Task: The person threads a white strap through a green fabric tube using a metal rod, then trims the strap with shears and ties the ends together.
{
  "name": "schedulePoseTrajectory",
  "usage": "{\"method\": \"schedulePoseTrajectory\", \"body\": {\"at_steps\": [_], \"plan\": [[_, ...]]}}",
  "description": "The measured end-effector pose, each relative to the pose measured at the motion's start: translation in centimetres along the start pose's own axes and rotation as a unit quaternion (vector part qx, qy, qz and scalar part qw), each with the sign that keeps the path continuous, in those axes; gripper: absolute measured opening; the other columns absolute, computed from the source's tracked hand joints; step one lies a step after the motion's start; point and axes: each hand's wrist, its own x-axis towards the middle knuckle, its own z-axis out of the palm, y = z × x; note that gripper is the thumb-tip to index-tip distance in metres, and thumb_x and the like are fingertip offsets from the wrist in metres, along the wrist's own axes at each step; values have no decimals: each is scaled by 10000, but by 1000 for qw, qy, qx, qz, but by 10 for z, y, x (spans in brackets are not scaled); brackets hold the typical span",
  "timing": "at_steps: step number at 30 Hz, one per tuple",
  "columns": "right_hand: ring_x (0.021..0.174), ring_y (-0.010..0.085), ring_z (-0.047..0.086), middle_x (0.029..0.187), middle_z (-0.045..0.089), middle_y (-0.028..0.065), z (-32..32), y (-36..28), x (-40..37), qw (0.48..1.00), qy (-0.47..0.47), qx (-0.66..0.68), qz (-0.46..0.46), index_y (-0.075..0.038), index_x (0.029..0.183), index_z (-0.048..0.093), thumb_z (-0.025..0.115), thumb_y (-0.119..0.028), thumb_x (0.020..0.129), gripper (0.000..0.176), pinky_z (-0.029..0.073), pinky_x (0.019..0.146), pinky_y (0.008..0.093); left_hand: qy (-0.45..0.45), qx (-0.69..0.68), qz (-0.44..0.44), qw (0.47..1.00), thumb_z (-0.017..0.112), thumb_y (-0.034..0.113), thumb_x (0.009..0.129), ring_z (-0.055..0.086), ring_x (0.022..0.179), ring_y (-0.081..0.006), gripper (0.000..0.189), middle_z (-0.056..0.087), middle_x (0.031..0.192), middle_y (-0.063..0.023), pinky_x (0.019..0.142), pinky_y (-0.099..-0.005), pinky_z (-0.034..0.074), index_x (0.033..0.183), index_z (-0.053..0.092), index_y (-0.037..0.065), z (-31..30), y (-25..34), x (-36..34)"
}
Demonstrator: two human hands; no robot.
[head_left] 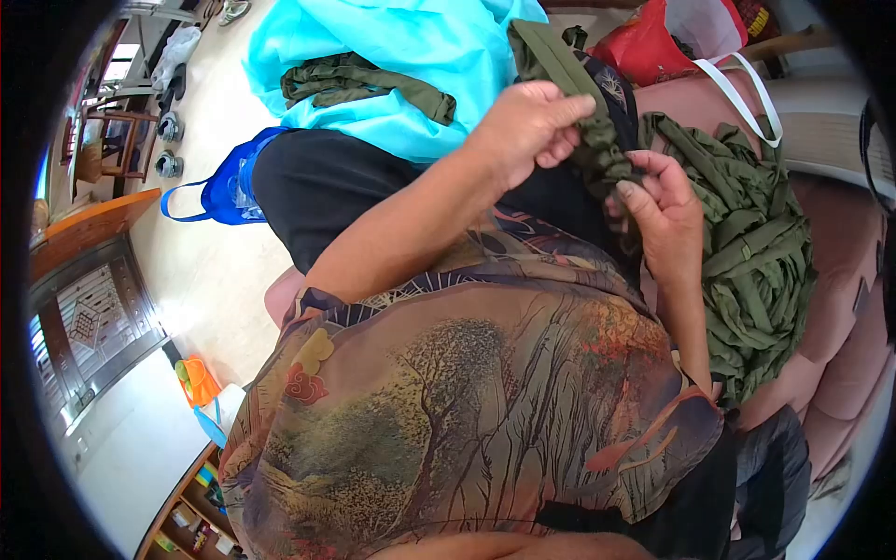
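An olive-green fabric strap [553, 63] is stretched between my two hands above my lap. My left hand [534, 133] grips its flat upper part, thumb pressed on the cloth. Lower down, where the strap bunches into gathers, my right hand [661, 201] pinches it between thumb and fingers. To the right of my right hand lies a large heap of similar olive-green straps [761, 247] on the pink sofa. Several more olive-green strips [369, 86] rest on a bright turquoise plastic sheet or bag [392, 33] beyond my knees.
A blue bag [224, 191] stands on the floor by my knee. A red bag [635, 47] and a white strap handle [747, 93] are at the upper right. The pink sofa [840, 224] extends to the right. An orange container [198, 378] and a white tabletop [126, 448] are at lower left.
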Motion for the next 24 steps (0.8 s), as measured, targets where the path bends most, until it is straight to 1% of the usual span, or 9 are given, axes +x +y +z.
{"method": "schedulePoseTrajectory", "body": {"at_steps": [2, 5, 9, 12, 15, 18, 21, 22, 24], "plan": [[821, 47, 540, 908, 640, -17, -2, -4, 1, 998, 41, -38, -36, 3, 1117, 606, 668, -161, 922, 263, 450, 763, 220, 45, -9, 20, 999, 701, 190, 889, 461, 437, -131, 261, 525, 566, -62, 373, -227, 273, 786, 490, 76, -1, 12, 2], [790, 41, 517, 884, 621, -35, -3, -11, -4, 994, 54, -76, -51, 15, 1032, 634, 665, -185, 927, 228, 427, 732, 199, 36, -23, 61, 997, 693, 167, 892, 451, 435, -118, 261, 518, 566, -48, 371, -222, 261, 776, 476, 81, -12, 20, 7], [758, 35, 478, 802, 573, -61, -5, -17, 1, 989, 55, -126, -44, -7, 906, 624, 663, -166, 920, 164, 399, 671, 212, 37, -26, 49, 998, 682, 158, 896, 452, 433, -114, 211, 522, 573, -44, 366, -221, 257, 810, 510, 70, -14, 24, 14], [686, 88, 477, 727, 533, -13, -8, -18, 2, 971, 29, -205, -123, -7, 847, 587, 673, -102, 880, 132, 400, 641, 251, 39, -30, 53, 997, 680, 163, 895, 453, 433, -114, 197, 527, 575, -46, 365, -218, 265, 804, 533, 68, -17, 28, 19], [650, 174, 478, 697, 496, 55, -9, -23, -7, 918, 41, -326, -220, 0, 823, 569, 675, -44, 834, 115, 407, 634, 285, 76, -43, 90, 992, 699, 143, 864, 428, 449, -127, 242, 491, 588, -75, 380, -256, 266, 742, 513, 46, -34, 43, 30], [660, 227, 479, 704, 499, 85, -21, -18, -25, 904, 53, -342, -252, 0, 820, 575, 665, -13, 812, 91, 414, 640, 314, 103, -82, 107, 985, 680, 155, 879, 420, 455, -134, 226, 498, 602, -74, 392, -257, 252, 749, 532, 45, -56, 47, 45], [668, 217, 488, 702, 504, 85, -24, -1, -38, 936, 56, -292, -188, 1, 811, 577, 670, -15, 810, 95, 417, 646, 317, 88, -111, 102, 985, 681, 153, 879, 417, 448, -136, 218, 493, 589, -71, 387, -257, 245, 753, 533, 52, -57, 48, 45], [697, 178, 515, 720, 536, 63, -27, 2, -37, 938, 18, -307, -163, 11, 826, 583, 655, -18, 834, 78, 429, 672, 291, 77, -109, 91, 987, 683, 152, 876, 421, 448, -135, 219, 490, 581, -68, 384, -257, 249, 753, 532, 53, -53, 46, 43], [731, 144, 530, 750, 565, 43, -26, -6, -32, 966, 61, -226, -112, 19, 842, 590, 633, -29, 861, 68, 437, 694, 269, 63, -67, 95, 991, 703, 148, 858, 434, 436, -121, 231, 494, 563, -60, 375, -244, 261, 741, 525, 58, -39, 42, 39]]}}
